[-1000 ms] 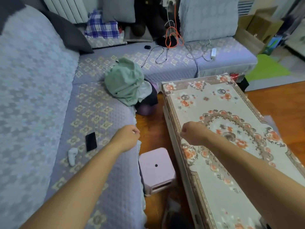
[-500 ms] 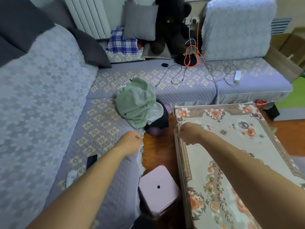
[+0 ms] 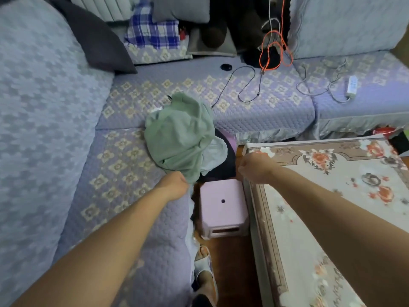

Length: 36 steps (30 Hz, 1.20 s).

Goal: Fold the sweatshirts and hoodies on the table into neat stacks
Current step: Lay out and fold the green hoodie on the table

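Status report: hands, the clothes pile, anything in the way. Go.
Left hand at green sweatshirt's hem, grip unclear. Right hand curled, empty, at table corner. Pink stool between sofa and table.

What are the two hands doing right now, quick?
Left hand: at the lower edge of the crumpled green sweatshirt; whether its grip has closed on it cannot be told.
Right hand: fingers curled, holding nothing.

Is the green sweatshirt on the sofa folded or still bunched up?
Bunched up: the green sweatshirt lies in a crumpled heap, with the left hand at its lower edge.
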Each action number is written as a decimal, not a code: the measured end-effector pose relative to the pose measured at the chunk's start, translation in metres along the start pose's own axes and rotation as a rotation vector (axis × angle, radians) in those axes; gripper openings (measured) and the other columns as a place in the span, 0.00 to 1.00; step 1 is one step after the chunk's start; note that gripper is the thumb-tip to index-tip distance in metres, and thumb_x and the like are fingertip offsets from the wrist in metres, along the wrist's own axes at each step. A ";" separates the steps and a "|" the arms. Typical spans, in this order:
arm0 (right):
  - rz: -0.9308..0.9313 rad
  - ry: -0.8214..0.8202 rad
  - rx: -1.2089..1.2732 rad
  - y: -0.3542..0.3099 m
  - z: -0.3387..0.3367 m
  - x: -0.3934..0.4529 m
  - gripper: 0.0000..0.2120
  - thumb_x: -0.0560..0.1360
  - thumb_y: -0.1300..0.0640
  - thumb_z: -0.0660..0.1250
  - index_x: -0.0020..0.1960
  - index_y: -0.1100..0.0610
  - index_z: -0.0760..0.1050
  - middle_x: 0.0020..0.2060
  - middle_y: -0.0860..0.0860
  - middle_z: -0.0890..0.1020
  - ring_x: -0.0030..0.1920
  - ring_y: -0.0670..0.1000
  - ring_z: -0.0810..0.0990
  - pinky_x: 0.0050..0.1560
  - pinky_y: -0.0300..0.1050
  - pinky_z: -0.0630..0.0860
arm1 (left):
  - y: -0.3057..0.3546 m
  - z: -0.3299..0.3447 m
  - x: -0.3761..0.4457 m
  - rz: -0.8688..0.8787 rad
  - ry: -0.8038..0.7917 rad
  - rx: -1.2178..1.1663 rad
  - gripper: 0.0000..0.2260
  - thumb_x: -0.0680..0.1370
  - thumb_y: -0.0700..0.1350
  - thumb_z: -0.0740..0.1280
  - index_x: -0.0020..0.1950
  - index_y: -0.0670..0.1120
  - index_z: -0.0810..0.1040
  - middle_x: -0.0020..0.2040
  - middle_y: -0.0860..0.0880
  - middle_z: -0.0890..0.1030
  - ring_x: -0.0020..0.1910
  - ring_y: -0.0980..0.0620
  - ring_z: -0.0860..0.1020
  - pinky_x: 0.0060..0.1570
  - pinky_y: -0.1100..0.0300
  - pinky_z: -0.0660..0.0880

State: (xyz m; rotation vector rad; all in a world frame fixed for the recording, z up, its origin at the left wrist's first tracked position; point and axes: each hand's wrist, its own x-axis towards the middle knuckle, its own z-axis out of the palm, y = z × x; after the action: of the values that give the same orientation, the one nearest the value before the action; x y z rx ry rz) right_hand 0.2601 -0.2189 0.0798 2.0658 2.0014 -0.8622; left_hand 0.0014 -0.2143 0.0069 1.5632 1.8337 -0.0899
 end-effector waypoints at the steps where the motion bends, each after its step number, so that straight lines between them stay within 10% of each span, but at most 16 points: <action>1: 0.010 -0.004 0.007 -0.006 0.005 0.029 0.12 0.79 0.58 0.58 0.52 0.60 0.79 0.46 0.55 0.79 0.48 0.58 0.79 0.45 0.46 0.73 | -0.003 0.000 0.034 0.000 -0.009 0.044 0.06 0.79 0.43 0.62 0.43 0.47 0.76 0.44 0.47 0.79 0.47 0.45 0.77 0.43 0.57 0.71; 3: 0.040 -0.031 0.027 -0.014 0.024 0.086 0.11 0.80 0.57 0.58 0.54 0.60 0.78 0.47 0.55 0.79 0.48 0.59 0.78 0.45 0.46 0.72 | -0.015 0.004 0.103 -0.010 -0.044 0.124 0.08 0.79 0.43 0.63 0.54 0.46 0.80 0.58 0.41 0.81 0.58 0.42 0.78 0.55 0.54 0.75; 6: 0.074 -0.112 0.053 -0.021 0.053 0.148 0.12 0.80 0.57 0.59 0.55 0.59 0.78 0.51 0.58 0.81 0.51 0.60 0.80 0.49 0.50 0.77 | -0.029 0.010 0.190 -0.062 -0.087 0.252 0.24 0.81 0.44 0.61 0.78 0.56 0.69 0.81 0.42 0.58 0.79 0.40 0.58 0.77 0.50 0.59; 11: 0.144 -0.217 0.058 -0.024 0.070 0.187 0.14 0.81 0.64 0.55 0.59 0.62 0.77 0.57 0.57 0.75 0.55 0.59 0.78 0.46 0.46 0.71 | -0.057 0.019 0.287 -0.041 -0.201 0.465 0.28 0.82 0.45 0.56 0.82 0.61 0.58 0.83 0.47 0.34 0.82 0.40 0.39 0.78 0.43 0.50; 14: 0.194 -0.199 -0.007 -0.014 0.072 0.198 0.11 0.81 0.58 0.57 0.53 0.59 0.78 0.49 0.56 0.79 0.48 0.57 0.79 0.46 0.48 0.73 | -0.077 0.024 0.319 -0.055 -0.174 0.539 0.26 0.84 0.47 0.54 0.83 0.51 0.55 0.84 0.47 0.39 0.82 0.41 0.42 0.79 0.43 0.47; 17: 0.241 -0.227 -0.008 -0.005 0.069 0.194 0.12 0.81 0.56 0.58 0.55 0.59 0.78 0.49 0.57 0.81 0.47 0.56 0.78 0.47 0.49 0.74 | -0.086 0.011 0.328 0.054 0.006 0.336 0.19 0.84 0.42 0.55 0.72 0.41 0.73 0.76 0.40 0.68 0.78 0.40 0.64 0.75 0.41 0.62; 22: 0.294 -0.188 0.121 -0.012 0.049 0.164 0.12 0.82 0.56 0.58 0.55 0.57 0.79 0.49 0.55 0.81 0.49 0.55 0.81 0.51 0.51 0.80 | -0.029 -0.068 0.283 -0.139 0.271 -1.023 0.18 0.86 0.41 0.57 0.40 0.47 0.80 0.43 0.42 0.81 0.41 0.47 0.80 0.48 0.53 0.76; 25: 0.253 -0.062 0.289 -0.032 0.017 0.136 0.12 0.81 0.54 0.61 0.60 0.56 0.79 0.54 0.53 0.82 0.54 0.55 0.80 0.55 0.49 0.78 | 0.037 -0.137 0.233 0.027 0.026 -1.511 0.17 0.86 0.39 0.58 0.42 0.41 0.81 0.47 0.39 0.84 0.47 0.43 0.84 0.50 0.48 0.82; 32: -0.056 0.269 0.929 -0.078 -0.111 0.008 0.42 0.73 0.40 0.73 0.80 0.40 0.53 0.76 0.42 0.63 0.70 0.46 0.71 0.66 0.54 0.75 | 0.207 -0.269 0.046 0.618 -0.162 -1.295 0.14 0.86 0.38 0.57 0.45 0.41 0.78 0.37 0.47 0.84 0.39 0.53 0.82 0.47 0.58 0.81; 36: -0.243 0.602 1.070 -0.093 -0.182 -0.091 0.50 0.69 0.42 0.75 0.78 0.35 0.45 0.71 0.27 0.61 0.67 0.29 0.69 0.63 0.36 0.75 | 0.283 -0.300 -0.079 0.942 -0.394 -1.254 0.11 0.85 0.35 0.56 0.50 0.39 0.77 0.38 0.44 0.84 0.39 0.50 0.83 0.44 0.55 0.83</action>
State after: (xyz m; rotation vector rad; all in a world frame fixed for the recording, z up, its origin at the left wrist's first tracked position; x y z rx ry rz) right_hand 0.2310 -0.2018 0.3003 2.9097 2.4056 -1.8532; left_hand 0.1132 -0.0609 0.3809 1.1268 0.4233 0.9223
